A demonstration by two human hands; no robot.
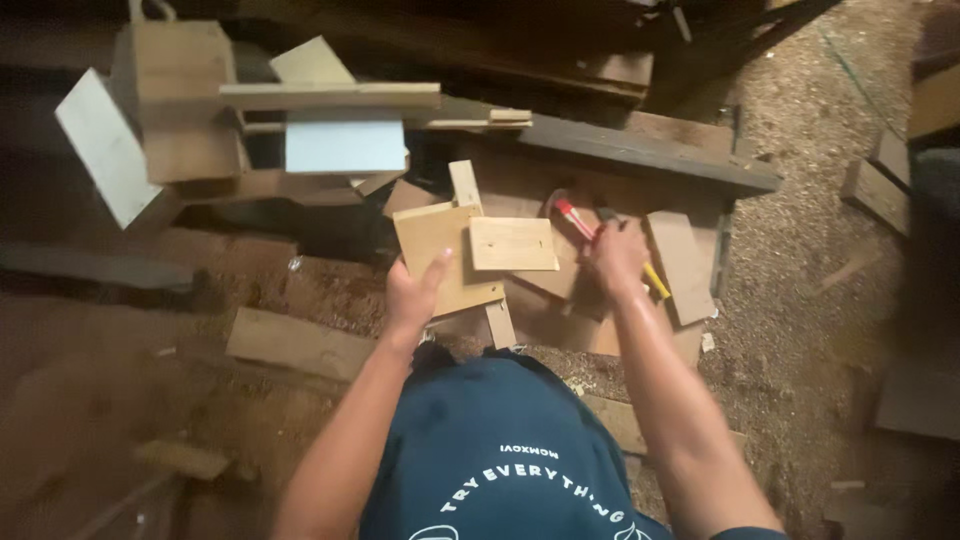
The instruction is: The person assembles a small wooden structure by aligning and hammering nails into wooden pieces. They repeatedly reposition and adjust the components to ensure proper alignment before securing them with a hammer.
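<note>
Down on the sawdust floor point(820, 230), the left hand point(412, 292) grips the near edge of a pale board point(432, 250), fingers under and thumb lying along the top face, so the board is steadied and lifted a little off the pile. A small block point(512, 244) lies flat across its right side, and a narrow strip point(466, 186) runs under both, its ends showing above and below; stacked square like this, the three read as one piece being put together, which seems to be why the hand holds it still.

The right hand point(615, 258) is closed over a tool point(578, 220) with a red shaft and a yellow end point(656, 281) that pokes out below the wrist. Fingers curl down around it, though whether the tool is lifted or lies on the boards I cannot tell. It sits just right of the block, within easy reach of the work.

All the wood is bare: light plywood-like faces, sawn edges, flat rectangles. Darker offcuts point(682, 265) lie under and beside the hands as a rough bed. A long dark plank point(650, 155) crosses behind them. Further back stands a rough frame point(330, 97) of pale boards, one panel point(345, 147) looking bluish-white. Another plank point(298, 345) lies by the left forearm. The person's dark blue shirt point(500, 440) fills the bottom.
</note>
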